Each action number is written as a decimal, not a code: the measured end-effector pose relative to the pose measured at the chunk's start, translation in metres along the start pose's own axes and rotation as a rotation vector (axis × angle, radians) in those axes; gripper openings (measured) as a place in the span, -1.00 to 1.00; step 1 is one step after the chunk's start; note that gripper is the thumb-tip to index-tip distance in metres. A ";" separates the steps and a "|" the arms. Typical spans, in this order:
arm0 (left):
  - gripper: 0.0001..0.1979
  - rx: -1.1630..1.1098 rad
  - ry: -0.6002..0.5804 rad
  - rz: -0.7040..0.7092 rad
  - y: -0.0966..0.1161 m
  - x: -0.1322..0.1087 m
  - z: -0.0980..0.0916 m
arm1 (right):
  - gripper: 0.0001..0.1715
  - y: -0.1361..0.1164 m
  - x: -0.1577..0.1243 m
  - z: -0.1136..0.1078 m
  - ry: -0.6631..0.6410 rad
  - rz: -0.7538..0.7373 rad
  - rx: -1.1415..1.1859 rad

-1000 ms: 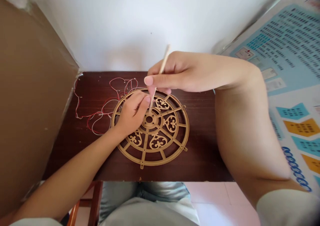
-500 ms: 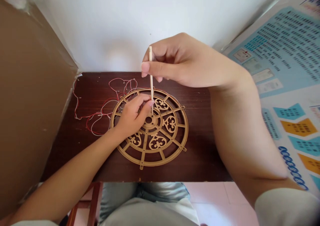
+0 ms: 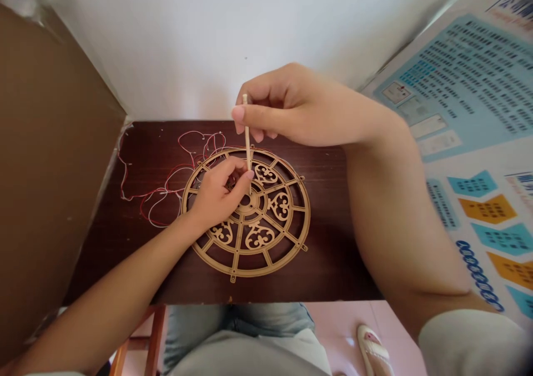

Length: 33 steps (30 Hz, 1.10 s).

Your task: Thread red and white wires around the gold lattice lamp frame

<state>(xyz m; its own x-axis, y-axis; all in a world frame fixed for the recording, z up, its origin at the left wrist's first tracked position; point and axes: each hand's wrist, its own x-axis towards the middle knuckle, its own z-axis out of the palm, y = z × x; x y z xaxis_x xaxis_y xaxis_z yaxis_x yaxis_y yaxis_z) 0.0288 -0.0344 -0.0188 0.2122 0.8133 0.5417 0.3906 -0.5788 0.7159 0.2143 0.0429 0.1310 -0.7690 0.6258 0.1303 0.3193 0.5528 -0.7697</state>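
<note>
A thin pale wooden stick (image 3: 247,143) stands nearly upright over the hub of a flat, round wooden wheel frame (image 3: 250,273) with spokes and scrollwork cutouts. My right hand (image 3: 283,106) pinches the stick close to its top between thumb and fingers. Lower down, my left hand (image 3: 220,190) rests over the left part of the wheel, its thumb and forefinger closed about the stick. The stick's lower end meets the hub beside the round centre hole; how deep it sits there I cannot tell.
Thin red and white wires (image 3: 164,190) lie tangled on the dark wooden table (image 3: 333,242), left of and behind the wheel. A white wall (image 3: 166,43) rises at the back, a brown panel (image 3: 50,143) at left, a printed poster (image 3: 470,120) at right.
My right hand has come down slightly, and the stick's top is lower with it. My left hand keeps its place on the wheel. A sandalled foot now shows at the lower right.
</note>
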 end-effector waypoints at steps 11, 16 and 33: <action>-0.88 -0.058 -0.024 -0.072 0.003 0.001 0.001 | -0.69 0.001 -0.004 -0.007 -0.003 0.016 -0.089; -0.85 -0.054 -0.044 -0.119 0.001 0.001 0.001 | -0.65 0.004 -0.005 -0.011 -0.006 0.012 -0.104; -0.70 -0.107 0.188 -0.198 0.000 0.001 -0.006 | -0.52 -0.018 -0.013 0.000 -0.156 -0.051 -0.124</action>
<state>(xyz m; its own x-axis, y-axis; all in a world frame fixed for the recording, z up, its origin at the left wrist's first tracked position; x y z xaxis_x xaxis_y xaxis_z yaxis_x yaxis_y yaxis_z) 0.0239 -0.0344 -0.0155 -0.0323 0.8914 0.4521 0.3091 -0.4213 0.8526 0.2186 0.0245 0.1432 -0.8595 0.5074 0.0612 0.3361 0.6514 -0.6802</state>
